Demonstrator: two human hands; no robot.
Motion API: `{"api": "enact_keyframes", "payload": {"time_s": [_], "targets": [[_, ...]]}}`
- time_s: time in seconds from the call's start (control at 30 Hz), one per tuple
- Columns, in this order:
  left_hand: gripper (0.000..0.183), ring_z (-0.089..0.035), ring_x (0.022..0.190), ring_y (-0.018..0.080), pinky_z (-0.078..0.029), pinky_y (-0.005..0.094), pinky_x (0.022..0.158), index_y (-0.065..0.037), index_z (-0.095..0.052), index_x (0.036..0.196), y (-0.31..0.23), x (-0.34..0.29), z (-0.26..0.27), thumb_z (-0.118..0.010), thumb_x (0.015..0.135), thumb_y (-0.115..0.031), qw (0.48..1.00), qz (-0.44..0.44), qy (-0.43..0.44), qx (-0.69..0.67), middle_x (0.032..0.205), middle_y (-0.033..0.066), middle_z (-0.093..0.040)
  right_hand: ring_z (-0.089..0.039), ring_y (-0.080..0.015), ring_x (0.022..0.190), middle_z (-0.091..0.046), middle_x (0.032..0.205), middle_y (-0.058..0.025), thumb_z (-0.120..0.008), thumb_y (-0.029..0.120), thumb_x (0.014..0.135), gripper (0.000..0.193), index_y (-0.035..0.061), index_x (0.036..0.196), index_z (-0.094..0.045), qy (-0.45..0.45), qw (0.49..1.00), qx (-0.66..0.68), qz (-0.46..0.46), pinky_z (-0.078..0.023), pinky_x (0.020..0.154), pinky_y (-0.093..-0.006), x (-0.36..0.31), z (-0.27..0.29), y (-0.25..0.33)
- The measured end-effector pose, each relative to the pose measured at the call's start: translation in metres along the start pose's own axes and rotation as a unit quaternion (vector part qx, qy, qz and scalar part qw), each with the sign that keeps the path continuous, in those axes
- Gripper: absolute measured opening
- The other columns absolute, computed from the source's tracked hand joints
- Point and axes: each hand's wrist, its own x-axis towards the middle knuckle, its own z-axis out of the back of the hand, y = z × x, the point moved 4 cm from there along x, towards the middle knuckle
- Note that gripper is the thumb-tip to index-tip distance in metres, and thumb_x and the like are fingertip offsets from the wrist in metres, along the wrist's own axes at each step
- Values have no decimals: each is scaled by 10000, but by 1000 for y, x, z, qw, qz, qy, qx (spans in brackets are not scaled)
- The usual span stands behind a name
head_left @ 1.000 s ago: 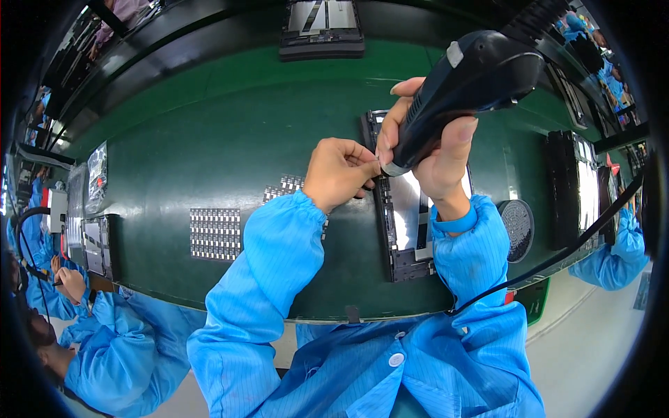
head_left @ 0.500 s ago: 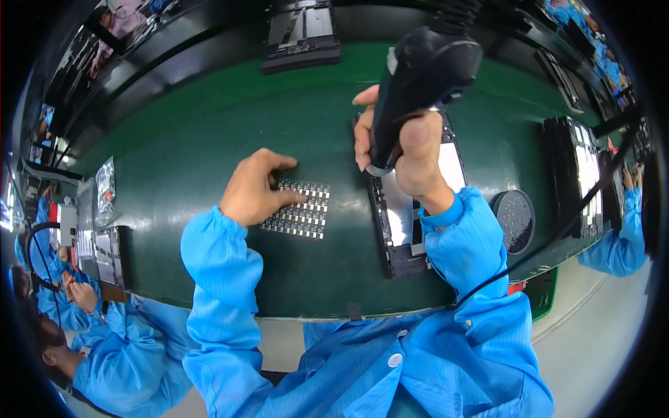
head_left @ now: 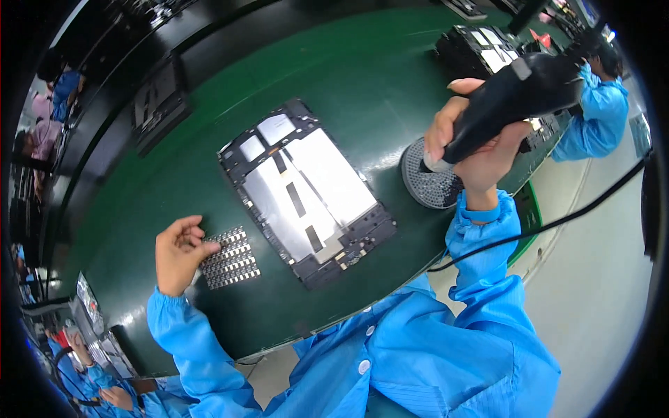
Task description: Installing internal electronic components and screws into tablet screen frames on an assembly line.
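My right hand (head_left: 488,164) is wrapped around a black electric screwdriver (head_left: 516,90). Its pale lower end is over the round dish (head_left: 420,189) of small screws; the fingers and tool hide part of the dish, and the bit tip is hard to make out. At the left, my left hand (head_left: 180,254) has its thumb on a sheet of small dark pieces with light pads (head_left: 233,261), its other fingers loosely curled and apart from the thumb. Between my hands lies an opened tablet-like device (head_left: 306,198), with silvery plates and a black frame.
A stack of similar devices (head_left: 474,52) stands at the far right, and another device (head_left: 159,101) lies at the far left. A black cable (head_left: 557,221) loops past my right forearm. Bagged parts (head_left: 89,303) sit at the left table edge. Co-workers in blue are on both sides.
My right hand has carried the screwdriver from above the device rightward to the screw dish, uncovering the device. The whole view has turned. My left hand stays at the sheet, fingers more curled.
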Motion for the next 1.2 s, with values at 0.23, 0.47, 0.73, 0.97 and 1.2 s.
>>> {"api": "enact_keyframes", "payload": {"time_s": [0.23, 0.47, 0.73, 0.97, 1.2], "targets": [[380, -491, 654, 141, -436, 284, 587, 16, -596, 763, -15, -11, -4, -854, 495, -63, 952, -52, 30, 299, 743, 42, -550, -552, -165, 534, -522, 678, -93, -300, 775, 801, 942, -60, 1232, -367, -3, 998, -55, -20, -475, 507, -297, -8, 12, -15], [325, -525, 702, 51, -462, 183, 590, 1, -557, 841, 3, -8, 3, -776, 619, 94, 996, 64, 46, 38, 732, 7, -531, -554, -132, 504, -549, 634, -98, -369, 737, 814, 902, -100, 1143, -437, -26, 998, -49, -5, -468, 472, -250, -6, 9, -16], [403, -484, 647, 136, -434, 263, 594, 20, -598, 750, -13, -10, 1, -870, 474, -90, 947, -12, 76, 311, 715, 47, -533, -539, -130, 512, -560, 632, -101, -470, 607, 871, 692, -44, 1099, -517, -24, 999, 32, 29, -423, 480, -251, -9, 9, -21], [336, -507, 619, 86, -448, 223, 574, 3, -564, 759, 0, -10, 9, -836, 564, -7, 971, 61, 100, 207, 700, 25, -552, -538, -104, 508, -571, 651, -95, -473, 550, 900, 620, -42, 1079, -519, -7, 998, 21, 54, -423, 476, -229, -8, 9, -19], [220, -555, 655, 90, -471, 197, 606, 21, -593, 811, -6, -12, 4, -740, 667, 98, 996, 46, 43, 70, 726, 42, -602, -541, -113, 509, -575, 659, -95, -476, 558, 895, 643, -54, 1086, -518, -13, 998, 36, 52, -430, 480, -230, -4, 6, -17]]}}
